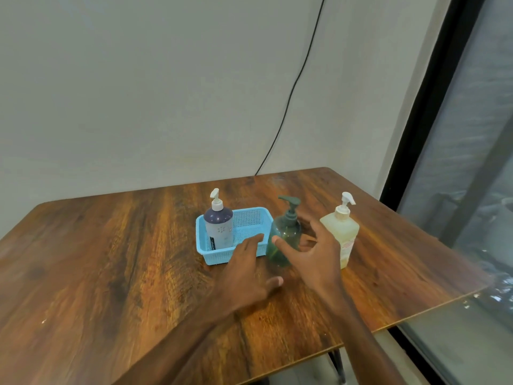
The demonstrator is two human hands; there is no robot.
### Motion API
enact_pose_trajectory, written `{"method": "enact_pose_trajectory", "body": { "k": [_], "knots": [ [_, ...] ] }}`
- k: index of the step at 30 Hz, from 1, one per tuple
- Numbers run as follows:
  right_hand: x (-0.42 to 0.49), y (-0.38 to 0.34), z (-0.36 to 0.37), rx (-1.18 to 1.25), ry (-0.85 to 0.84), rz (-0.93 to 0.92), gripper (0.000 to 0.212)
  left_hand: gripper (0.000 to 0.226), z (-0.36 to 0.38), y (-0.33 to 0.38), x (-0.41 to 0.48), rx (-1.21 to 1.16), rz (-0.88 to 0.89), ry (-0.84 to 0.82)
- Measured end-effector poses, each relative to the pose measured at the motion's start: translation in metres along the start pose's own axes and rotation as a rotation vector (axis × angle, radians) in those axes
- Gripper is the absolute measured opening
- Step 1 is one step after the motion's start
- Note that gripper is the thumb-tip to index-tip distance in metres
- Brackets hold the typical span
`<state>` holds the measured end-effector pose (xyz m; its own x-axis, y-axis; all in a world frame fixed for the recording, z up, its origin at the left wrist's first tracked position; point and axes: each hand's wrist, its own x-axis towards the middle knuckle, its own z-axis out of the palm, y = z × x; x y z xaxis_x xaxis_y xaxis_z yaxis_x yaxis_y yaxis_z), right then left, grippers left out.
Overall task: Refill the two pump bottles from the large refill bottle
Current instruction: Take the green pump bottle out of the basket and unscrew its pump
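You work on a table (111,259) with a smooth wood-grain surface of low sheen. The blue basket (249,220) is perforated matt plastic. The green pump bottle (286,232) is glossy translucent plastic. The pale yellow bottle (342,232) is translucent plastic with a white plastic pump. The dark bottle (219,226) looks smooth, with a slightly glossy shoulder. The wall (138,93) is matt.

Green bottle (287,232) between left hand (247,270), right hand (316,257)

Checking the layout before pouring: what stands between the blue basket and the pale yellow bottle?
In the head view, the green pump bottle stands between the blue basket and the pale yellow bottle, with the right hand spread around it.
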<state>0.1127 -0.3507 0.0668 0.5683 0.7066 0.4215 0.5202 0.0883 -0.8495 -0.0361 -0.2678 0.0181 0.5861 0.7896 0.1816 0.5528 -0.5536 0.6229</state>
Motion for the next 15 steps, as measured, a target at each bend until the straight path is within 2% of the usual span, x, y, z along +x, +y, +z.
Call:
{"method": "enact_pose_trajectory", "body": {
  "k": [2, 6, 11, 15],
  "knots": [
    [-0.015, 0.005, 0.001, -0.004, -0.054, 0.035, 0.066, 0.105, 0.004, -0.001, -0.004, -0.086, 0.029, 0.011],
    [-0.040, 0.016, 0.015, -0.060, -0.141, 0.071, 0.071, 0.073, 0.012, -0.001, -0.010, -0.206, 0.104, 0.056],
    [-0.052, 0.015, 0.021, 0.001, -0.173, 0.055, 0.069, 0.064, 0.015, -0.009, -0.012, -0.289, 0.114, 0.106],
    [-0.037, 0.007, 0.015, -0.012, -0.145, 0.054, 0.056, 0.064, 0.007, -0.013, -0.005, -0.328, 0.107, 0.036]
  ]
}}
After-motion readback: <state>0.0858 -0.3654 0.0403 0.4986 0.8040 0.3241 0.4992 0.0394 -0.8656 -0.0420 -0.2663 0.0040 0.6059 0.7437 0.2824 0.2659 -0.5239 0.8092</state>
